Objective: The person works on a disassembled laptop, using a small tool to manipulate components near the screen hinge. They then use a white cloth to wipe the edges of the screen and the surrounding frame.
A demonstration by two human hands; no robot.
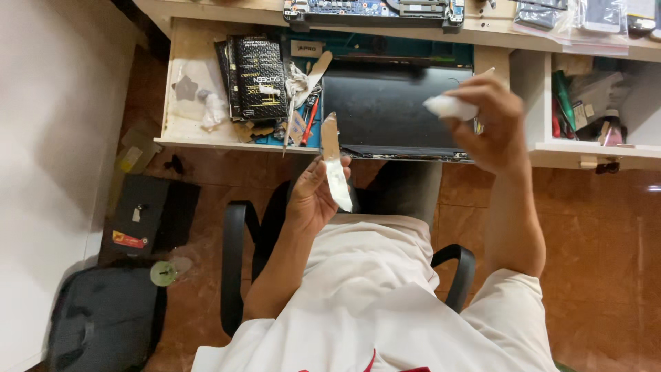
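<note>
Your left hand (313,196) is closed loosely around one flat metal blade (334,165), thumb and fingers curled on its lower half, with the wooden-looking upper end standing clear above your fingertips. Your right hand (490,122) pinches one small white wad (449,107), perhaps tissue or cloth, between thumb and fingertips; the wad sticks out to the left of that pinch, toward the blade, and the two are well apart.

Just beyond both hands lies one dark flat panel (385,110) on the pull-out shelf (180,134); the blade's tip overlaps its near left corner in view, and the wad hangs over its right part. Whether either touches it, you cannot tell.

Left of the blade's tip sits a small heap of hand tools (303,103): one pale flat stick, one red-handled tool, some crumpled white scraps. Further left are two or three dark printed packets (256,77), stacked and fanned.

Right of your right hand is an open side compartment (592,110) with green-handled tools and small bottles, too cluttered to count.

Beyond the panel, on the desk top, lies one opened device with a bare circuit board (372,9).

Below your left hand, one black chair (234,262) shows two armrests; further left on the floor are one dark bag (103,320) and one black box (148,213).
</note>
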